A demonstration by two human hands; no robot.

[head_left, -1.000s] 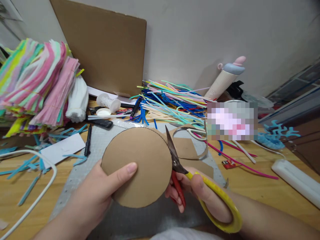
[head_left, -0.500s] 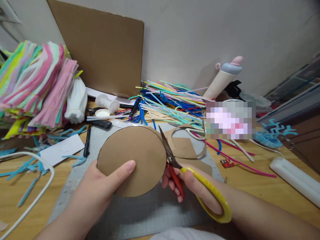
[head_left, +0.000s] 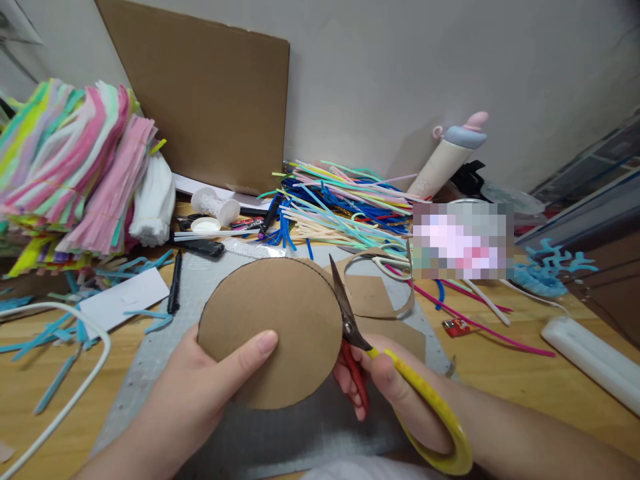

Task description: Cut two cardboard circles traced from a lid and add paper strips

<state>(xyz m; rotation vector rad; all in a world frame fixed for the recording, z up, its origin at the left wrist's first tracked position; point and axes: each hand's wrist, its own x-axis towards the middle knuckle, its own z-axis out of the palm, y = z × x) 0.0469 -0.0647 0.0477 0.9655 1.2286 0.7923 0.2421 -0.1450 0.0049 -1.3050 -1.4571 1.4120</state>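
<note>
A round cardboard disc (head_left: 280, 313) is pinched in my left hand (head_left: 215, 373), thumb on top and the fingers hidden beneath. My right hand (head_left: 400, 393) grips a pair of scissors (head_left: 353, 323) with dark blades, one yellow handle and one red handle. The blades lie along the disc's right edge, pointing away from me. A dark line runs along part of the disc's upper rim. Below the disc is a grey cutting mat (head_left: 240, 440). Cardboard offcuts (head_left: 367, 297) rest on the mat behind the scissors.
Bundles of coloured pipe cleaners (head_left: 70, 173) stand at the left, with more loose pipe cleaners (head_left: 345, 213) along the back. A cardboard sheet (head_left: 210, 100) leans on the wall. A black pen (head_left: 175, 283) and white card (head_left: 125, 300) lie left; a white bar-shaped object (head_left: 590, 360) sits right.
The disc and both hands have shifted slightly right and toward me. The scissors have moved with them and stay at the disc's right edge.
</note>
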